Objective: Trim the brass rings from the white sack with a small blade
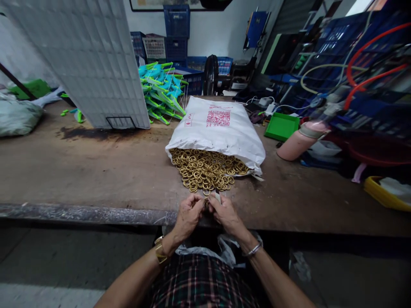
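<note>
Close to the table's front edge, my left hand [189, 215] is closed, pinching a brass-coloured ring [206, 202] between thumb and fingers. My right hand [228, 215] meets it at the ring. A small flat tool [217, 196], pale with a dark end, sticks up from the right hand's grip; its exact kind is unclear. Just beyond my fingertips a heap of brass-coloured rings [205, 169] spills onto the wood. They come from the open mouth of a white woven sack [221, 132] printed in red, which lies on its side.
The brown wooden table [112, 171] spans the view. A grey ribbed panel [96, 64] stands at left, beside bright green and blue plastic parts [162, 92]. To the right are a green tray [281, 127], a pink bottle [297, 143] with hoses above, and a yellow basin [385, 194].
</note>
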`<state>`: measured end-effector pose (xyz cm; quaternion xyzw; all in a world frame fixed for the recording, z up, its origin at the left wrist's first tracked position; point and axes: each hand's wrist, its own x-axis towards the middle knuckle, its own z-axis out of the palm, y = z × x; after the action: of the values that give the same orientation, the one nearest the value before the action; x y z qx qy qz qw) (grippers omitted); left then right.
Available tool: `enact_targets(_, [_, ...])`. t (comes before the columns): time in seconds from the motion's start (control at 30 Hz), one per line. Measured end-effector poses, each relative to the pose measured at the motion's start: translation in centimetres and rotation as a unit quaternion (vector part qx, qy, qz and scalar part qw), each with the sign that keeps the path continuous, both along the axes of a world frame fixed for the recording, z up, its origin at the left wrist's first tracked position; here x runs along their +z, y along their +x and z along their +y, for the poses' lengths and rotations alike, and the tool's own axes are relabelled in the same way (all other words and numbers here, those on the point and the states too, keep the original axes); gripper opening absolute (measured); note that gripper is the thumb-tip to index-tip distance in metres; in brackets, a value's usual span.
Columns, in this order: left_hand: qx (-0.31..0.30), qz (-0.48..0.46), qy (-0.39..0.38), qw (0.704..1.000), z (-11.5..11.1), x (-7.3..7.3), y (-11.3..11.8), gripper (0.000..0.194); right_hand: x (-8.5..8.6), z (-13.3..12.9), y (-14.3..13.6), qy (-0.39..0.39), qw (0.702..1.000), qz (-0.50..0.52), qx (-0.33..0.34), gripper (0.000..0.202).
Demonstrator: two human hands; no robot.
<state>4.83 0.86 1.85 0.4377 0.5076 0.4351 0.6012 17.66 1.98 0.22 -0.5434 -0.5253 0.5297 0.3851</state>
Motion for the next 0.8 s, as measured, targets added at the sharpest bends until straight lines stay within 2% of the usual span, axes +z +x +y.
enact_targets(0.1, [-0.013, 0.005, 0.002, 1.0, -0.1, -0.2, 0.1, 0.026, 0.2, 0.1, 0.1, 0.031, 0.998, -0.047, -0.029, 0.026])
enact_targets(0.23, [-0.027, 0.021, 0.003, 0.999, -0.2, -0.4, 0.2, 0.029, 0.6, 0.0, 0.3, 0.082, 0.991, -0.107, -0.027, 0.02])
enact_targets(0.33, [-0.022, 0.027, 0.027, 0.999, -0.3, -0.2, 0.3, 0.029, 0.9, 0.0, 0.3, 0.091, 0.989, -0.112, -0.03, 0.02])
enact_targets(0.4, [-0.015, 0.025, 0.039, 0.999, -0.4, -0.1, 0.3, 0.029, 1.1, -0.1, 0.2, 0.071, 0.994, -0.075, -0.033, 0.02])
enact_targets(0.5, [-0.011, 0.013, 0.038, 0.999, -0.4, 0.0, 0.2, 0.027, 1.4, -0.2, 0.0, -0.007, 0.999, 0.036, -0.031, 0.022])
enact_targets(0.63, [-0.013, -0.005, 0.011, 1.0, -0.4, -0.4, -0.1, 0.026, 1.7, -0.5, -0.3, -0.112, 0.979, 0.173, -0.008, 0.025])
enact_targets(0.7, [-0.012, -0.015, -0.003, 1.0, -0.4, -0.6, -0.1, 0.028, 1.6, -0.7, -0.4, -0.13, 0.971, 0.201, 0.0, 0.027])
enact_targets(0.8, [-0.01, -0.033, -0.023, 0.999, -0.4, -0.6, -0.1, 0.031, 1.4, -0.7, -0.6, -0.132, 0.973, 0.187, -0.005, 0.026])
